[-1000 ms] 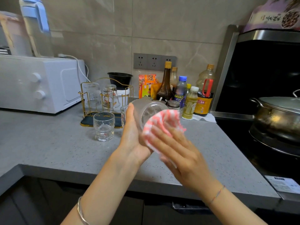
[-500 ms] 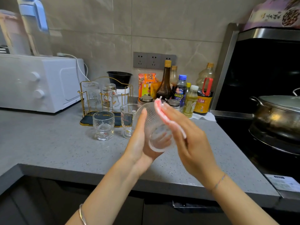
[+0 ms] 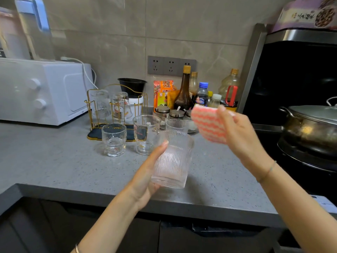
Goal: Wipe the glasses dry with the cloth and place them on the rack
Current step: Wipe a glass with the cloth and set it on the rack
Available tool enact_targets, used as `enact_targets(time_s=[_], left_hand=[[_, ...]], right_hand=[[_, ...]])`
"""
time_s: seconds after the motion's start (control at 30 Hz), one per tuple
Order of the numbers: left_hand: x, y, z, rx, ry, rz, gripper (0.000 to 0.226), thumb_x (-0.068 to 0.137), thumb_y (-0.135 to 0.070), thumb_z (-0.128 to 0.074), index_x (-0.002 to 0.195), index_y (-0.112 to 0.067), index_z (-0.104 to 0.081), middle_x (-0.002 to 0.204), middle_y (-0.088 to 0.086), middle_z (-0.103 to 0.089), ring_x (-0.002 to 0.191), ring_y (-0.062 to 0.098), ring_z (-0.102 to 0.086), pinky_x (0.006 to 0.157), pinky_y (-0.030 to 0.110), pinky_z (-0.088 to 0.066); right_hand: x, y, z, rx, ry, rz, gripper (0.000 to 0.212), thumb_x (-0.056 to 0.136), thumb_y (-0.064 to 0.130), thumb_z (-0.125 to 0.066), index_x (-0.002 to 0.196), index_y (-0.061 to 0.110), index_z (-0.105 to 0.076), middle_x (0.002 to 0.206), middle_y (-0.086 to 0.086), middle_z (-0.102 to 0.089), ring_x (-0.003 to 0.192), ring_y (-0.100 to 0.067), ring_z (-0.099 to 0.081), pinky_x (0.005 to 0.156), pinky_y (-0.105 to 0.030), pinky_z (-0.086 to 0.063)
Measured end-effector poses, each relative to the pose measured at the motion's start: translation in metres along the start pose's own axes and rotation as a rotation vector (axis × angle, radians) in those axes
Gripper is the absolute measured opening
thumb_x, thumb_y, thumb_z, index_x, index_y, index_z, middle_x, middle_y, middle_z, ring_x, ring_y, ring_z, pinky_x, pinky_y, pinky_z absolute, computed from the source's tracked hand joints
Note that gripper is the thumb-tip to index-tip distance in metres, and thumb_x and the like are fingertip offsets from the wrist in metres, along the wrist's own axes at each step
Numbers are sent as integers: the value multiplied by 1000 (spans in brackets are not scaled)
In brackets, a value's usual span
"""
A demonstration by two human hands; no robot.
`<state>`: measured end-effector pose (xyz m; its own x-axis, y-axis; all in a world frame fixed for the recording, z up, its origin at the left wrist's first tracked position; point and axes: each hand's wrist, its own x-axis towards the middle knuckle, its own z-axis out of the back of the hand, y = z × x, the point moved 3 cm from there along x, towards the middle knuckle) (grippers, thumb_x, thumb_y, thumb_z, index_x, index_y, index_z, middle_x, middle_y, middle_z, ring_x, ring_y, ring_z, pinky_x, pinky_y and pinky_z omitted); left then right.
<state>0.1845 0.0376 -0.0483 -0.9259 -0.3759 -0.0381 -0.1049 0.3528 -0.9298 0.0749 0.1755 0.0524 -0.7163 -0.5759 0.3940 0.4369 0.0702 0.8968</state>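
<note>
Over the table (image 3: pixel 54 161) near its front edge, fingers of the left hand (image 3: pixel 144 179) curl round a ribbed glass (image 3: pixel 173 161), mouth up; fingers of the right hand (image 3: pixel 242 137) pinch the pink-and-white cloth (image 3: pixel 207 125) just up-right of it; three glasses (image 3: pixel 114 139) stand behind, gold rack (image 3: pixel 116 128) beyond.

Not much is readable on my feed. The clearest bit is on the clear upturned glass with a cartoon cat print (image 3: pixel 121 106), on the gold wire rack (image 3: pixel 144 103) left of centre. It says "Hello Kitty" in small dark letters above the cat. The purple cardboard box (image 3: pixel 306 15) in the upper right corner has big dark characters on a pale band, too smeared to make out. Same with the orange snack packet (image 3: pixel 162 94) by the wall, the small blue-capped bottle (image 3: pixel 201 96), and the tall clear glass with a dark printed band (image 3: pixel 145 134) at centre: print's there, not legible.
</note>
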Motion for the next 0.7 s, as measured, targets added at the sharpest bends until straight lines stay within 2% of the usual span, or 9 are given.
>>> enact_targets(time_s=[0.1,0.17,0.23,0.27,0.37,0.43,0.5,0.57,0.7], left_hand=[[-2,-3,-3,73,7,-21,46,74,-54,-65,108,-23,-70,101,4,-76,90,16,-72,82,34,-51],[-3,-4,-2,83,-7,-23,47,73,-55,-65,106,-22,-71,102,5,-76,88,15,-71,82,34,-51],[-3,-6,-1,63,-14,-13,49,73,-54,-64,107,-20,-72,106,9,-74,92,18,-70,88,38,-52],[-4,-7,-1,50,-12,-10,46,75,-53,-66,106,-20,-74,107,10,-74,95,21,-69,93,42,-52],[-4,-7,-4,-18,17,14,39,77,-50,-68,100,-20,-78,107,12,-73,98,28,-63,105,56,-42],[-3,-7,-6,-56,54,20,40,79,-51,-65,102,-21,-77,108,12,-72,99,29,-61,106,63,-36],[-3,-8,-8,-70,99,25,42,80,-52,-62,104,-21,-76,113,13,-71,97,28,-64,105,62,-38],[-5,-8,-12,-77,142,37,48,78,-54,-60,107,-20,-75,116,14,-70,96,27,-67,105,58,-41],[-6,-11,-13,31,153,60,55,74,-59,-57,110,-20,-74,117,10,-71,105,33,-66,98,53,-49]], right_hand=[[-8,-2,-23,-272,301,67,36,101,33,-33,115,21,-64,64,15,-67,58,-3,-65,55,-15,-50],[-8,-3,-27,-316,365,98,44,95,47,-30,111,29,-66,69,14,-71,65,-12,-68,61,-11,-50],[-3,-2,-24,-200,306,64,56,89,56,-24,99,29,-72,87,10,-75,84,-3,-69,71,-4,-47],[0,-2,-22,-158,274,56,57,88,55,-26,92,26,-74,85,11,-74,83,1,-68,70,-5,-47],[3,-9,-25,-134,330,39,40,88,46,-46,77,15,-69,55,0,-65,46,-12,-62,43,-18,-47],[0,-15,-29,-172,364,56,36,86,48,-50,68,19,-60,54,-7,-61,35,-16,-53,34,-21,-42],[-5,-16,-36,-223,316,121,35,85,48,-53,65,20,-59,58,-2,-64,38,-11,-52,35,-20,-41],[-8,-16,-41,-145,227,186,32,87,36,-59,64,13,-58,53,2,-62,41,-6,-56,38,-17,-42],[-6,-21,-40,-35,115,196,36,90,21,-62,56,15,-52,43,5,-54,41,-9,-54,41,-18,-43]])
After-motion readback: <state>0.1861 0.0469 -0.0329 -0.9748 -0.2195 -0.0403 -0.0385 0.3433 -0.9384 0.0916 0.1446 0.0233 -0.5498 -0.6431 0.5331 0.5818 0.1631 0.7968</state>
